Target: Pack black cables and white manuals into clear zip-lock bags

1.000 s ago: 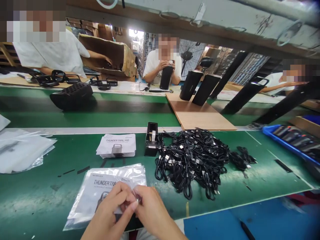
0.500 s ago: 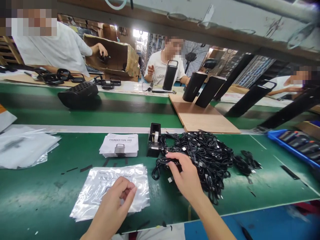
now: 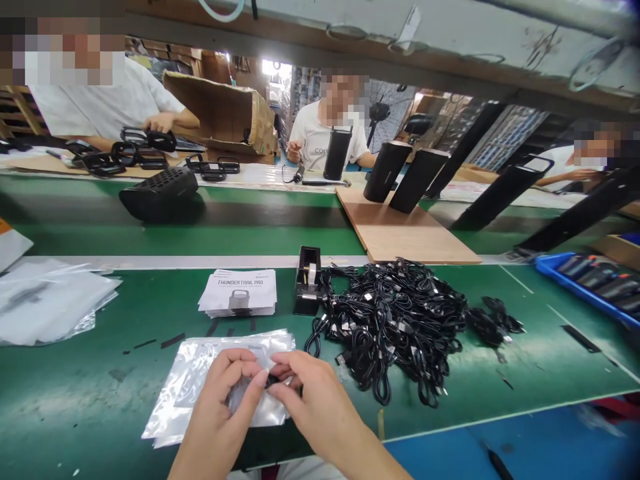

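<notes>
Right hand [image 3: 317,400] looks pinched narrow on a black cable [image 3: 273,379]; left hand [image 3: 224,397] has its fingers curled in, can't tell if they grip anything. Both are over the clear plastic bags [image 3: 173,407] on the tabletop [image 3: 95,380]. Bagging step, I'd guess, so next calls for a spread bag mouth. Cable pile [image 3: 400,320] and leaflets [image 3: 237,290] sit beyond, speakers [image 3: 387,172] farthest.

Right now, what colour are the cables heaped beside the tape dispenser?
The cables are black, seen best in the head view.
</notes>
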`<state>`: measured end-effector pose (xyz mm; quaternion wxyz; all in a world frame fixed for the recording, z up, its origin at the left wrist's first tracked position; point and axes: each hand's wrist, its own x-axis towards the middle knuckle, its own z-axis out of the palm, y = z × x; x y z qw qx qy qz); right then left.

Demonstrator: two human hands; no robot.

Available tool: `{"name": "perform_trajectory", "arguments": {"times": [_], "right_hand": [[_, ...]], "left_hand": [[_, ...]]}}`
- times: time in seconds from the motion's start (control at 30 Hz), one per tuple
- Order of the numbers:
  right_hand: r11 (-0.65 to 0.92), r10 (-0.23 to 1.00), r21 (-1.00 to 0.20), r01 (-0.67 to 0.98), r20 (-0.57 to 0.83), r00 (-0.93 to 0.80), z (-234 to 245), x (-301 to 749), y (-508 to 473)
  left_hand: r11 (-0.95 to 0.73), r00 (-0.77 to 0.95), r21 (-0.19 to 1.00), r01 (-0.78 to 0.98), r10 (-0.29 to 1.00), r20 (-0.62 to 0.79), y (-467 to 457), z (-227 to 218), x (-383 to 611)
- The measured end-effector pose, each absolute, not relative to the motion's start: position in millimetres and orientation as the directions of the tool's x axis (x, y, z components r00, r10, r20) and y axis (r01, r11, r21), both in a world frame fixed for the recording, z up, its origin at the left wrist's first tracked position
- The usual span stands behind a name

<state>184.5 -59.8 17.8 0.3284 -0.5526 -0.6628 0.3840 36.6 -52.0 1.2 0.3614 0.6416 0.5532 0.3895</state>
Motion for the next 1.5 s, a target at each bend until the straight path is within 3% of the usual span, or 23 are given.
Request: {"name": "perform_trajectory", "arguments": {"times": [0.1,0.2,0.4,0.5,0.6,0.7,0.87,1.0,1.17,1.3,1.5], "right_hand": [[0.104,0.991,-0.864,0.493,0.047,-0.127,25.4,172.3,-47.9],[0.248,0.959,-0.845,0.473,0.145,-0.244,48.1,167.9,-37.2],[0.602,0.781,-0.616,0.509,0.32,-0.537,116.5,169.8,-2.5],[0.707,0.662,-0.606,0.365,0.385,-0.643,145.2,172.0,11.8],[0.743,0.598,-0.592,0.313,0.375,-0.709,162.4,176.8,13.7],[0.708,0.613,-0.614,0.349,0.288,-0.736,165.9,185.0,7.1],[0.488,0.811,-0.718,0.497,0.162,-0.562,142.2,204.0,-12.5],[0.222,0.942,-0.895,0.388,0.094,-0.322,101.1,209.1,-30.9],[0.052,0.977,-0.951,0.303,-0.014,-0.212,60.5,197.2,-33.4],[0.039,0.988,-0.976,0.212,0.006,-0.154,52.4,196.2,-27.3],[0.044,0.992,-0.978,0.202,0.019,-0.123,45.0,201.7,-28.9]], "left_hand": [[-0.157,0.058,0.876,0.457,0.988,0.146,-46.1,12.0,30.8],[-0.18,0.015,0.865,0.468,0.981,0.196,-33.9,30.2,20.9],[-0.21,-0.098,0.945,0.25,0.966,0.241,-12.1,60.7,1.5],[-0.219,0.051,0.975,0.036,0.975,0.217,-3.9,60.0,-5.8],[-0.037,0.316,0.991,-0.126,0.946,0.075,-1.3,55.8,-9.1],[0.036,0.399,0.995,-0.094,0.917,0.005,-6.1,52.3,-7.3],[-0.026,0.257,0.991,0.133,0.966,-0.009,-17.9,47.0,-2.2],[-0.022,0.23,0.98,0.2,0.973,-0.025,-21.2,46.8,-1.6],[-0.115,0.255,0.953,0.279,0.966,0.042,-18.3,49.5,0.4],[-0.118,0.195,0.924,0.365,0.98,0.048,-15.6,45.0,-1.0],[-0.062,0.141,0.943,0.326,0.99,0.017,-14.1,36.3,-1.4]]}}
